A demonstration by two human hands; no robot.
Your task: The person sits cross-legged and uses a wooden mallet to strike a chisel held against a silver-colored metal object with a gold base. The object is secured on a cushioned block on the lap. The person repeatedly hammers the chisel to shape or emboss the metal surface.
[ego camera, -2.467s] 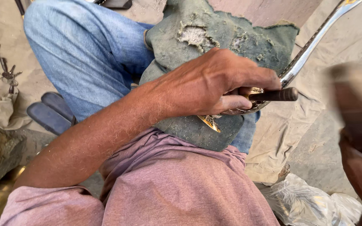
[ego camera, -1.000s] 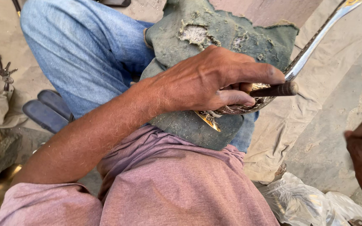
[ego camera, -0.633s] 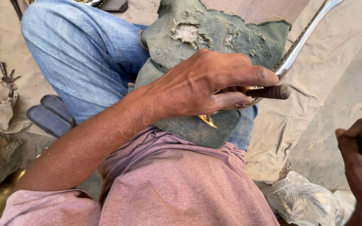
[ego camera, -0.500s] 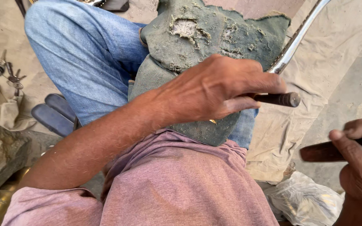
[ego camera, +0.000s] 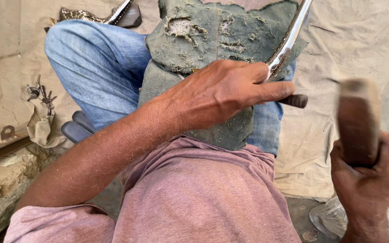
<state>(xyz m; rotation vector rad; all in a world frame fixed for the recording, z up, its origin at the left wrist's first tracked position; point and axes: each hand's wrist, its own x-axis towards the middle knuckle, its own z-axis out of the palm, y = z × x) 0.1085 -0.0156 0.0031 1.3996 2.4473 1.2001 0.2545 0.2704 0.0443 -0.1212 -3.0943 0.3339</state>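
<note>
Two hands at work over the lap. Left hand (ego camera: 221, 92) clenched around a dark rod-shaped punch (ego camera: 296, 101), its blunt end poking out past the fingers toward the right. Just beyond those knuckles, a curved shiny metal strip (ego camera: 288, 42), running up and away over a worn green cloth pad (ego camera: 203, 40) draped across the knee. Right hand (ego camera: 368, 177) gripping a wooden mallet (ego camera: 358, 119) by the handle, head up, blurred with motion, off to the right of the punch and well apart from it.

Compared with a moment ago: right hand further into view and higher, mallet now raised rather than held low; earlier still, barely in frame at all. Left hand much the same, pressed down on the pad with the punch at the strip. Reads as a striking stroke under way, mallet lifted and not yet at the punch end.

Left of the forearm: bunch of keys (ego camera: 41, 93) on a tan bag (ego camera: 41, 128). Below the right hand, crumpled clear plastic (ego camera: 327, 218) on the ground sheet (ego camera: 365, 49).
</note>
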